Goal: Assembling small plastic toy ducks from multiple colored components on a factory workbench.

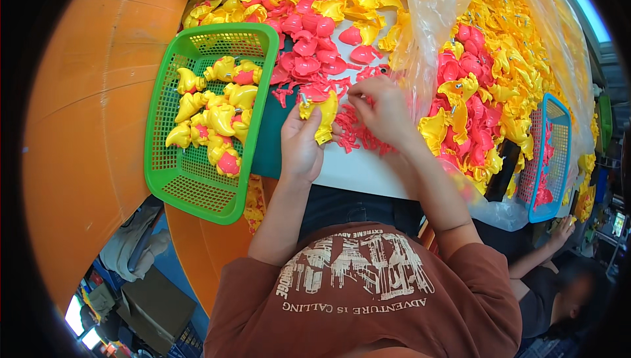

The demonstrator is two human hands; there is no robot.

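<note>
Green basket (pixel 190 184): yellow pieces (pixel 220 120). Left hand (pixel 300 144) pinching yellow part (pixel 324 121); right hand's (pixel 383 111) grip unclear.

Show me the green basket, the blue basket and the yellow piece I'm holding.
Green basket (pixel 204 191): head view, on its meshed near wall.
Blue basket (pixel 530 154): head view, on its meshed left wall.
Held yellow piece (pixel 326 113): head view, on its yellow surface.

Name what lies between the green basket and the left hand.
In the head view, a dark teal surface shows between the left hand and green basket.
</note>
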